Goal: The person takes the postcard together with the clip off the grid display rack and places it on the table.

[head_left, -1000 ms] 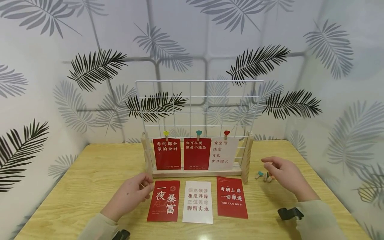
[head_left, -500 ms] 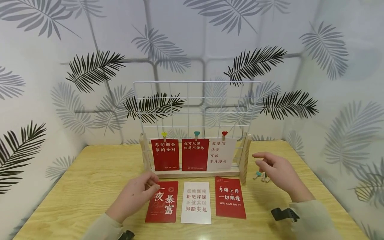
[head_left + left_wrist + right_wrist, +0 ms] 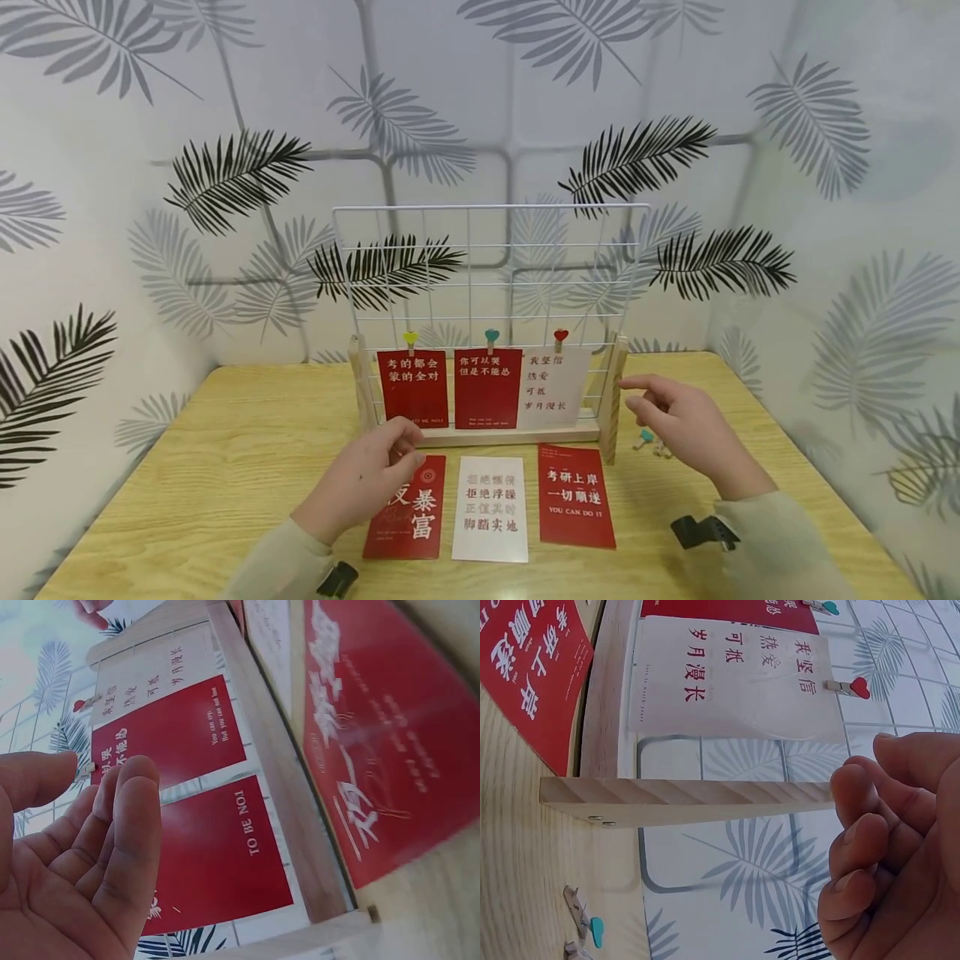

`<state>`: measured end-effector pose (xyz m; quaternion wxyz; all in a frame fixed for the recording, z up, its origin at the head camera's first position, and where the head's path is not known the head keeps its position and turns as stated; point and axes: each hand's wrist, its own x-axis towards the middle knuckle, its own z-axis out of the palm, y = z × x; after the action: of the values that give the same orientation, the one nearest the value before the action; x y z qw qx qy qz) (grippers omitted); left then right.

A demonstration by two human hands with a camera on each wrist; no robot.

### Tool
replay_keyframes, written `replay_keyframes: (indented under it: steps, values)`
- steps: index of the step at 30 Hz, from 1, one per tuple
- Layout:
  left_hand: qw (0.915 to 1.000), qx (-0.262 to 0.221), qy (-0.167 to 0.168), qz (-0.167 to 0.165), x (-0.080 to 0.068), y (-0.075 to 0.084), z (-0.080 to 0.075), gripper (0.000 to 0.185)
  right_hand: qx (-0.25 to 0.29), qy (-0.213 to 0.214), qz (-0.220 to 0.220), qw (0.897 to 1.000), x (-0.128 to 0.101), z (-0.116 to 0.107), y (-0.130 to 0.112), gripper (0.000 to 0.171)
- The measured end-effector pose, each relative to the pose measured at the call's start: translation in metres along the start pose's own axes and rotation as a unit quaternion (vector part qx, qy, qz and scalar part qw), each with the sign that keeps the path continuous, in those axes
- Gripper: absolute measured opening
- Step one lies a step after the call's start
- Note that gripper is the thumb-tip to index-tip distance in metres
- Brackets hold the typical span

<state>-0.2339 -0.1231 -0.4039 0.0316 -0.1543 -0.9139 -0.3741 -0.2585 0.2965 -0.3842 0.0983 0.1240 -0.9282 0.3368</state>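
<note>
Both hands have crept toward the rack since a sec ago: left hand (image 3: 372,477) up over the top of the red card (image 3: 408,508) lying at the left, right hand (image 3: 678,425) inward to the rack's right post, away from the loose clips (image 3: 651,442).

Worktop (image 3: 225,467), light wood, carries everything. Wire grid rack (image 3: 487,275) w/ wooden base stands mid-worktop, upright. Three cards hang on its lowest row, each under a heart clip: red at left (image 3: 413,388), red in the middle (image 3: 488,387), white at right (image 3: 555,387). So, judging by that, approx. half is done; upper grid rows are bare.

Three more cards lie flat just in front of the base: the red one under the left hand, a white one (image 3: 490,507) in the middle, a red one (image 3: 576,495) at right reading "YOU CAN DO IT". All look thin, glossy, w/ printed Chinese text.

Left fingers (image 3: 124,825) relaxed, nearly straight, holding nothing; thumb & fingertips close over the card's top edge, contact unclear. Right fingers (image 3: 862,847) loosely curled, empty, index pointing toward the post.
</note>
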Motion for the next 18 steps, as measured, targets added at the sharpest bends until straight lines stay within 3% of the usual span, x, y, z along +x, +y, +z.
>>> replay_keyframes:
  steps: [7, 18]
  values:
    - [0.9997, -0.003, -0.007, 0.025, 0.007, 0.004, 0.001, 0.013, -0.007, 0.0, -0.011, 1.0, 0.007, 0.0, -0.013, 0.033]
    - [0.9995, -0.012, -0.003, 0.028, 0.014, 0.007, 0.006, 0.015, -0.032, 0.0, -0.034, 0.999, 0.019, -0.002, -0.027, 0.033]
